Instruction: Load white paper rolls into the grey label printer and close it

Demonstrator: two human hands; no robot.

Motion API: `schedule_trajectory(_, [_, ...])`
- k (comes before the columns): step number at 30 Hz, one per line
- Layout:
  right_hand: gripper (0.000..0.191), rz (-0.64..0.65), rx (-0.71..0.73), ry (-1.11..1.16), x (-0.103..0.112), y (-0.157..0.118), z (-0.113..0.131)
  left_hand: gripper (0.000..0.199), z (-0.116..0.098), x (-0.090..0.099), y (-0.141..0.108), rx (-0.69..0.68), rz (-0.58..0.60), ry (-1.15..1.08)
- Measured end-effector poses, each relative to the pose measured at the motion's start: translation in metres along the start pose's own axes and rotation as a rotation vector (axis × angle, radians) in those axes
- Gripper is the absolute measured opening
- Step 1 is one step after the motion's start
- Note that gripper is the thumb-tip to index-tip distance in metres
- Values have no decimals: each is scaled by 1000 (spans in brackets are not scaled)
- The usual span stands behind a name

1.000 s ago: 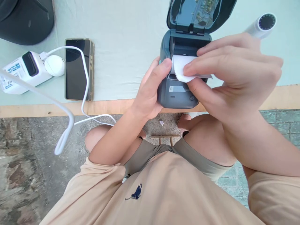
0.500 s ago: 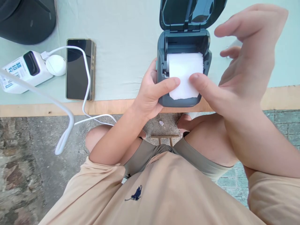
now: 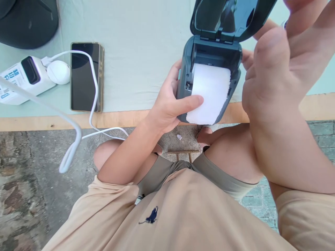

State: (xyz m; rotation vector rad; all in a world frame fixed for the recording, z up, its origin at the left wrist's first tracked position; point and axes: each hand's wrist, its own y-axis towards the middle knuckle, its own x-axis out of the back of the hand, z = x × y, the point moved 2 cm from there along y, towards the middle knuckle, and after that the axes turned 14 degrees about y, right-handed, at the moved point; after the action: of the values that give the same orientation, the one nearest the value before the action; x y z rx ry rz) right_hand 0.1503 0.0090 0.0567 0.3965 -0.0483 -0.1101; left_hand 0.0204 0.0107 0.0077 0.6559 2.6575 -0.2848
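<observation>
My left hand (image 3: pixel 170 99) grips a dark blue-grey portable label printer (image 3: pixel 185 62) by its left side, its thumb pressing on the white paper (image 3: pixel 209 92). The paper runs from the printer's bay over its front edge, one side ragged. Hinged up at the back, the printer's dark see-through lid (image 3: pixel 227 19) stands raised. My right hand (image 3: pixel 282 66) is beside the printer's right side, palm partly turned up and fingers apart. Its fingertips reach close to the lid and the printer's edge; whether they touch is unclear. Nothing shows in its grasp.
A phone (image 3: pixel 83 80) lies on the pale cloth-covered table (image 3: pixel 136 62) at left. A white power strip (image 3: pixel 23 82) with a round white plug (image 3: pixel 59 72) sits beside it. The white cable (image 3: pixel 95 90) crosses the phone and hangs over the wooden edge. A black object (image 3: pixel 31 28) stands back left.
The printer has shifted slightly right and tilted. My right thumb has left the paper, and that hand has moved up beside the raised lid. My left hand keeps its grip.
</observation>
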Motion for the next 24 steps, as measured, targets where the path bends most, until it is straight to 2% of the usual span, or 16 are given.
schedule_trajectory(3, [58, -141, 134, 0, 0, 3, -5, 47, 0, 0, -1, -17, -32, 7])
schedule_trajectory(5, [55, -132, 166, -49, 1, 3, -6, 48, 0, 0, -1, -17, -47, 21])
schedule_trajectory(8, [40, -69, 148, -151, 5, 0, -2, 46, 0, 2, -1, -7, -26, 38])
schedule_trajectory(11, [20, 95, 76, -203, 8, -2, 2, 44, 1, 4, 0, -10, -33, 7])
schedule_trajectory(14, [11, 207, 121, -260, 9, -3, 1, 43, 3, 4, 1, -11, -41, -24])
schedule_trajectory(18, [6, 221, 178, -258, 9, -6, -8, 47, 3, 3, 0, -10, -48, -35])
schedule_trajectory(24, [9, 201, 199, -174, 10, -11, -17, 68, -1, 3, -1, 27, -69, 12])
